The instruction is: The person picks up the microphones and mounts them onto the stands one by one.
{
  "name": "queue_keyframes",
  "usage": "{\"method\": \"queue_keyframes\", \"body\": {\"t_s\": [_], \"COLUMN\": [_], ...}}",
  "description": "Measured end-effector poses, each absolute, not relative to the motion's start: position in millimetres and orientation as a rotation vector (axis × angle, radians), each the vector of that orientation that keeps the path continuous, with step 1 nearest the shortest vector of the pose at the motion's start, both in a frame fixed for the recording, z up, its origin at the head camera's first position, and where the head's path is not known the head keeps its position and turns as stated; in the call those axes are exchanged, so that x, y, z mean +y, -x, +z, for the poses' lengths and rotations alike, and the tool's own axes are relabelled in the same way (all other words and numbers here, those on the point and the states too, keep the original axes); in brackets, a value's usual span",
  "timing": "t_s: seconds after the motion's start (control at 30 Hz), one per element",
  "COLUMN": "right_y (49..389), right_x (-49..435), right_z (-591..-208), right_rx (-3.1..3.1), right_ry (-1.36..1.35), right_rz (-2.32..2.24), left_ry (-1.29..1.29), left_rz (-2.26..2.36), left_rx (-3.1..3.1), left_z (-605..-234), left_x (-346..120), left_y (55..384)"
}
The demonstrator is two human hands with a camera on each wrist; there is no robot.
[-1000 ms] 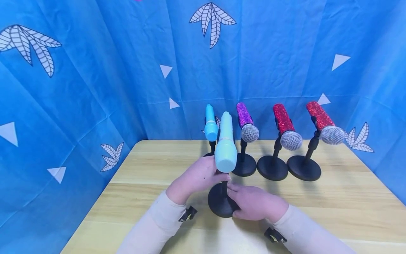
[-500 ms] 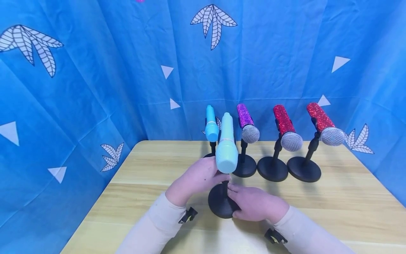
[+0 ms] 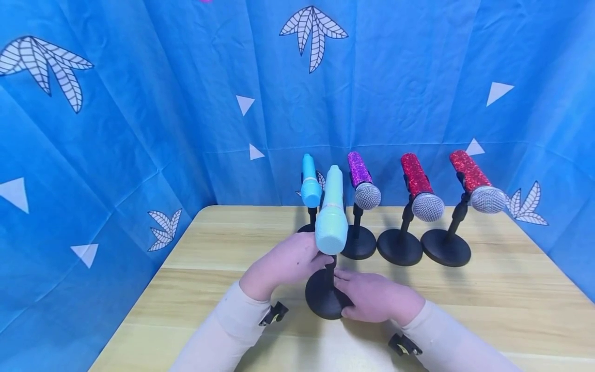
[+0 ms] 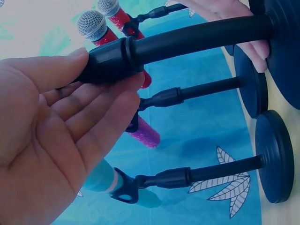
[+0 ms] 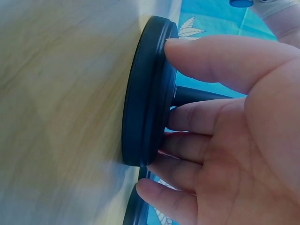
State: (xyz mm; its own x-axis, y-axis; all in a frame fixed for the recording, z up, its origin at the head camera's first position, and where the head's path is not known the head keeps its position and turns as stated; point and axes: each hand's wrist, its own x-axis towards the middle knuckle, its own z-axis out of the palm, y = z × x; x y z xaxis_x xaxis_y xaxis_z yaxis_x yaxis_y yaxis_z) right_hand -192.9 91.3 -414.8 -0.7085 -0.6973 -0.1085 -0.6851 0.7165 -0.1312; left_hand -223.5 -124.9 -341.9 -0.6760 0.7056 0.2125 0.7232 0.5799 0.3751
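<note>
A pale mint microphone [image 3: 332, 222] sits tilted on a black desk microphone stand [image 3: 327, 297], its head toward me. My left hand [image 3: 295, 261] holds the stand's upper collar [image 4: 112, 58], thumb on one side and fingers on the other in the left wrist view. Lower down, my right hand [image 3: 378, 297] rests on the round base [image 5: 149, 93]. In the right wrist view its thumb touches the base near the rim, while the fairly straight fingers lie against the top face beside the pole.
Behind stand a blue microphone [image 3: 310, 188], a purple glitter one [image 3: 362, 181] and two red glitter ones [image 3: 420, 186], each on a black stand. The wooden table [image 3: 200, 289] is bordered by a blue patterned cloth [image 3: 223, 103].
My left hand has shifted very slightly left on the collar, and the mint microphone's tail has swung slightly right. The right hand stays on the base.
</note>
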Motion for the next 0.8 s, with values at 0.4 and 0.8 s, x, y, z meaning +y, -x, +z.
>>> {"method": "queue_keyframes", "body": {"t_s": [0.4,0.8], "right_y": [194.9,195.9], "right_x": [92.9,93.7], "right_z": [-414.4,-416.2], "right_rx": [2.758,2.762], "right_ry": [1.123,1.133], "right_rz": [-0.152,-0.165], "left_ry": [1.082,1.078], "left_rz": [-0.791,-0.757], "left_rx": [-2.742,-2.741], "left_z": [-345.4,-346.0], "left_x": [-120.9,-119.8], "left_y": [226.7,229.0]}}
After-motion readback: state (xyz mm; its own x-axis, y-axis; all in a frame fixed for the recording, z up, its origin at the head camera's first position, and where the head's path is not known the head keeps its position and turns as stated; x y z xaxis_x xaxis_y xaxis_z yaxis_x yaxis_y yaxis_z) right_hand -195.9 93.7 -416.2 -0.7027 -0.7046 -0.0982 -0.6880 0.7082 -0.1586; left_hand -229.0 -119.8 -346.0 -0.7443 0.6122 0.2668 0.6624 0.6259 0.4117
